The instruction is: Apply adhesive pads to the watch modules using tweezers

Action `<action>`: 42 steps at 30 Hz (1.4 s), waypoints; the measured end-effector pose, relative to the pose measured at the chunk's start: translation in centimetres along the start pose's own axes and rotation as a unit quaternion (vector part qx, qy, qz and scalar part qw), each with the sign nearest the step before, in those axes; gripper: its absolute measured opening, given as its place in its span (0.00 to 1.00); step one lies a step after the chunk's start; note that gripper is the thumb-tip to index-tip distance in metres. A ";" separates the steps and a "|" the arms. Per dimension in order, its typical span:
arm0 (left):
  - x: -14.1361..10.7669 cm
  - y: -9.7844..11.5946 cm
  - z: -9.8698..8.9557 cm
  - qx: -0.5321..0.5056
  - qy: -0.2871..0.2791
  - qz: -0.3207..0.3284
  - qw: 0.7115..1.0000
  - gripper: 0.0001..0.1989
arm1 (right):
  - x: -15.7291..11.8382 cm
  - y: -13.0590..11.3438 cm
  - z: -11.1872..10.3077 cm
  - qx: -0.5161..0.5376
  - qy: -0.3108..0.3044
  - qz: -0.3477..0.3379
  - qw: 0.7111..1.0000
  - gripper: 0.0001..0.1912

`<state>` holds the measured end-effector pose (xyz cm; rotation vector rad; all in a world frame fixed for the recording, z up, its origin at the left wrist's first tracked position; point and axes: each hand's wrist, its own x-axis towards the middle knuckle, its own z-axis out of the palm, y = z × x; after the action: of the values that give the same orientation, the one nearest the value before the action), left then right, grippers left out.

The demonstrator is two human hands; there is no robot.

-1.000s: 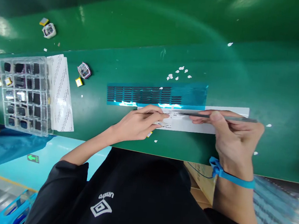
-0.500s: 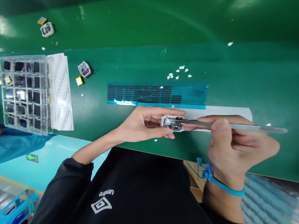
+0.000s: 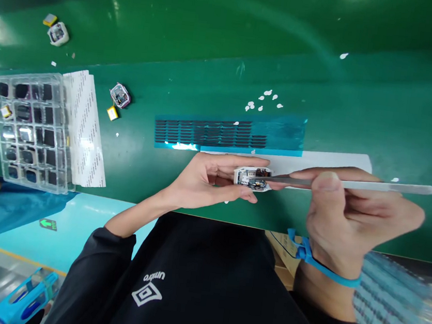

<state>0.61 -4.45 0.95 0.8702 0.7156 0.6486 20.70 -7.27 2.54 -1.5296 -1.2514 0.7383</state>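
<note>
Between the thumb and fingers of my left hand [image 3: 210, 179] is a white watch case [image 3: 241, 174] with its circuit board exposed. My right hand [image 3: 347, 208] is closed round metal tweezers [image 3: 388, 187], whose tip reaches into the case over the board. Just beyond the case lies a blue film sheet [image 3: 287, 134] with rows of thin black strips. A white paper strip [image 3: 333, 160] lies partly under the film and behind my right hand. Whether the tweezer tip grips a small part, I cannot tell.
A clear compartment tray [image 3: 65, 165] of watch parts stands on the left, beside white printed sheets [image 3: 90, 132]. Two opened watch cases [image 3: 120, 96] with yellow batteries [image 3: 113, 113] lie about. Small white stickers [image 3: 261, 98] are scattered beyond the film. Another person's sleeve [image 3: 19, 212] shows at left.
The tweezers and my right hand have shifted slightly to the right, and more of the board shows. My left hand still holds the case. The whole view has shifted a little.
</note>
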 end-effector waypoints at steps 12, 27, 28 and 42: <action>-0.4 0.1 0.0 0.007 -0.005 0.020 1.000 0.22 | -0.4 0.1 -0.3 -0.025 -0.016 -0.008 1.000 0.09; -0.6 0.2 0.1 0.025 -0.001 0.007 1.000 0.22 | -0.5 -0.5 0.0 -0.006 -0.014 0.000 1.000 0.10; -0.6 0.1 0.2 0.025 -0.001 0.006 1.000 0.22 | -0.5 -0.5 0.0 -0.008 -0.012 -0.002 1.000 0.10; 0.2 0.1 0.2 0.162 0.018 0.060 0.985 0.20 | 1.0 2.3 -1.4 -0.053 0.012 -0.097 0.994 0.08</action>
<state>0.87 -4.35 1.02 1.2108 0.8189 0.6661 23.06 -6.72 0.93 -1.4724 -1.4164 0.5329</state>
